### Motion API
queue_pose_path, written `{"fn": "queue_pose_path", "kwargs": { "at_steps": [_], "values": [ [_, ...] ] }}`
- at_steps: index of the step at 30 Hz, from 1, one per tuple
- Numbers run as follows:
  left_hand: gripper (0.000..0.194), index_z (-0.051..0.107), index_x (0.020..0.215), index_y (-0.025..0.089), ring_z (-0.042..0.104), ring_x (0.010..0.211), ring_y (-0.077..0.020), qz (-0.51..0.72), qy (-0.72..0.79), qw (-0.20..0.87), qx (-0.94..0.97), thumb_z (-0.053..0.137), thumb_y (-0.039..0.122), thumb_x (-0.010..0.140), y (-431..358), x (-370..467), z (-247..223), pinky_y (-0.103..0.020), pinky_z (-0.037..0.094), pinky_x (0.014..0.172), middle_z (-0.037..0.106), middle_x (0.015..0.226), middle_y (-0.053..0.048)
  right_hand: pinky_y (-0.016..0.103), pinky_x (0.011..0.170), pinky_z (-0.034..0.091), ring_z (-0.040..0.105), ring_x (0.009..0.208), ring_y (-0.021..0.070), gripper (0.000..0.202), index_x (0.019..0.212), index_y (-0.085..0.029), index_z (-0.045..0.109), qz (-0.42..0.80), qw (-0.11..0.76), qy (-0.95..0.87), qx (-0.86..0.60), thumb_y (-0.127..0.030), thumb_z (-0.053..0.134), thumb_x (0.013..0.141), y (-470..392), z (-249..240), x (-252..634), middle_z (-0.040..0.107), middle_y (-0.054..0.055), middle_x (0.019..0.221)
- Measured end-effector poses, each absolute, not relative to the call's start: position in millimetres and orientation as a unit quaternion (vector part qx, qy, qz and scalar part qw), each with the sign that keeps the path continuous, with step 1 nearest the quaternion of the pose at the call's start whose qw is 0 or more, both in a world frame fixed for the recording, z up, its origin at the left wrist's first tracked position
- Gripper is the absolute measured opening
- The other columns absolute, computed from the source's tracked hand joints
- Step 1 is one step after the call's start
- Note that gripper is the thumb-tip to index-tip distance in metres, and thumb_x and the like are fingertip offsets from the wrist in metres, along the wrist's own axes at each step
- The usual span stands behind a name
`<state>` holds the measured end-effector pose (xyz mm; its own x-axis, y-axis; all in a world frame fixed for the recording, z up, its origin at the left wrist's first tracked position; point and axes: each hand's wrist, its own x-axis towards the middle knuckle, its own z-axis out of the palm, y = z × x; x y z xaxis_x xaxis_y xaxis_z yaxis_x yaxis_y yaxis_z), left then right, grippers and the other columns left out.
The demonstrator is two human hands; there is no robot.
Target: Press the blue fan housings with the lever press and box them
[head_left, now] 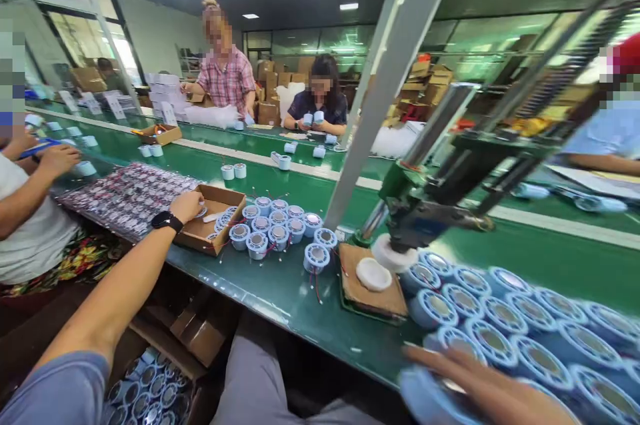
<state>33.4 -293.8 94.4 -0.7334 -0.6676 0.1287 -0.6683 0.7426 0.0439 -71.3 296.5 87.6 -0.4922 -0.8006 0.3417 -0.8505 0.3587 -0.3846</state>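
Observation:
My left hand (187,206), with a dark watch on the wrist, reaches into a small cardboard box (220,203) of light blue rings; its fingers are closed on one ring (201,211). My right hand (480,378), blurred, lies over a light blue cylinder (425,395) at the lower right; whether it grips the cylinder is unclear. Beyond that hand stand many blue cylinders (503,315) with round metal centres. Between my hands are a smaller group of cylinders (257,245) with red wires and a press (425,218) above a brown pad (350,265) bearing a white round holder (373,274).
A slanted grey post (380,92) rises behind the press. Components on a sheet (130,195) lie at the left beside a co-worker's arm. An open box of cylinders (150,385) sits below the table edge. Other people work across the green belt (300,178).

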Motion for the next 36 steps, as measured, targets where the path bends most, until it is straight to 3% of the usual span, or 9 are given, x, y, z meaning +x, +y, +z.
{"fn": "queue_pose_path", "kwargs": {
  "at_steps": [4, 8, 13, 18, 25, 29, 31, 34, 36],
  "values": [
    [0.039, 0.064, 0.123, 0.008, 0.063, 0.115, -0.0316, 0.013, -0.932, 0.168, 0.321, 0.04, 0.021, 0.094, -245.2, 33.9, 123.2, -0.042, 0.047, 0.099, 0.068, 0.122, -0.019, 0.034, 0.075, 0.057, 0.07, 0.091, 0.0253, 0.058, 0.14, -0.039, 0.053, 0.073, -0.06, -0.834, 0.543, -0.036, 0.07, 0.085, 191.9, 77.4, -34.6, 0.065, 0.008, 0.113],
    [0.034, 0.071, 0.113, 0.018, 0.068, 0.104, -0.0245, -0.044, -0.964, 0.165, 0.205, 0.048, 0.031, 0.091, -169.7, 60.8, 113.9, -0.033, 0.053, 0.093, 0.074, 0.112, -0.008, 0.039, 0.082, 0.056, 0.066, 0.104, 0.0303, 0.059, 0.142, -0.035, 0.05, 0.048, -0.02, -0.849, 0.527, -0.037, 0.069, 0.087, 107.6, 74.7, -42.8, 0.062, 0.012, 0.117],
    [0.029, 0.074, 0.104, 0.019, 0.07, 0.096, -0.023, -0.274, -0.946, 0.14, 0.102, 0.049, 0.025, 0.09, -86.9, 79.0, 38.4, -0.036, 0.055, 0.091, 0.075, 0.104, -0.008, 0.044, 0.093, 0.054, 0.06, 0.112, 0.0294, 0.071, 0.152, -0.031, 0.036, 0.081, 0.023, -0.875, 0.476, -0.031, 0.066, 0.088, 113.7, 52.2, -48.1, 0.055, 0.014, 0.129],
    [0.031, 0.07, 0.113, 0.018, 0.063, 0.113, -0.025, -0.298, -0.917, 0.24, 0.117, 0.045, 0.023, 0.095, -53.9, 70.3, -10.7, -0.045, 0.051, 0.101, 0.07, 0.118, -0.012, 0.039, 0.097, 0.054, 0.059, 0.114, 0.0246, 0.047, 0.133, -0.021, 0.054, 0.223, 0.12, -0.874, 0.415, -0.023, 0.065, 0.087, 155.7, 2.0, -40.4, 0.054, 0.012, 0.125],
    [0.046, 0.062, 0.129, 0.02, 0.055, 0.118, -0.0321, -0.221, -0.922, 0.264, 0.176, 0.066, 0.034, 0.085, -34.1, 93.8, -21.5, -0.054, 0.047, 0.103, 0.064, 0.124, -0.013, 0.043, 0.094, 0.053, 0.057, 0.11, 0.0237, 0.023, 0.113, -0.02, 0.06, 0.357, 0.172, -0.826, 0.401, -0.027, 0.059, 0.09, 203.7, -22.2, -34.2, 0.061, 0.01, 0.119],
    [0.06, 0.043, 0.147, 0.021, 0.048, 0.131, -0.0304, -0.239, -0.929, 0.244, 0.145, 0.059, 0.03, 0.089, -34.9, 92.6, -21.6, -0.053, 0.043, 0.109, 0.055, 0.141, -0.013, 0.048, 0.106, 0.046, 0.046, 0.132, 0.0263, 0.043, 0.131, -0.022, 0.053, 0.383, 0.15, -0.813, 0.412, -0.021, 0.051, 0.088, 225.7, -13.1, -34.7, 0.045, 0.012, 0.145],
    [0.058, 0.047, 0.143, 0.018, 0.048, 0.133, -0.0319, -0.238, -0.924, 0.255, 0.157, 0.061, 0.035, 0.09, -35.8, 91.2, -24.2, -0.054, 0.042, 0.111, 0.056, 0.14, -0.015, 0.051, 0.109, 0.043, 0.04, 0.139, 0.0288, 0.051, 0.14, -0.021, 0.045, 0.406, 0.153, -0.817, 0.38, -0.028, 0.052, 0.089, 230.5, -14.8, -33.3, 0.037, 0.014, 0.15],
    [0.05, 0.056, 0.133, 0.018, 0.057, 0.123, -0.0316, -0.256, -0.903, 0.287, 0.194, 0.063, 0.041, 0.089, -29.6, 93.5, -24.1, -0.051, 0.046, 0.107, 0.064, 0.129, -0.014, 0.047, 0.106, 0.047, 0.049, 0.13, 0.027, 0.051, 0.136, -0.018, 0.045, 0.444, 0.171, -0.823, 0.309, -0.036, 0.057, 0.09, 224.7, -23.5, -28.3, 0.047, 0.016, 0.138],
    [0.055, 0.049, 0.139, 0.02, 0.064, 0.115, -0.0282, -0.281, -0.882, 0.317, 0.205, 0.063, 0.042, 0.09, -17.1, 96.6, -16.4, -0.046, 0.051, 0.102, 0.067, 0.125, -0.012, 0.04, 0.101, 0.052, 0.057, 0.12, 0.0231, 0.045, 0.13, -0.018, 0.049, 0.464, 0.16, -0.821, 0.29, -0.031, 0.059, 0.089, 214.1, -28.6, -24.0, 0.055, 0.013, 0.126]
  ]
}}
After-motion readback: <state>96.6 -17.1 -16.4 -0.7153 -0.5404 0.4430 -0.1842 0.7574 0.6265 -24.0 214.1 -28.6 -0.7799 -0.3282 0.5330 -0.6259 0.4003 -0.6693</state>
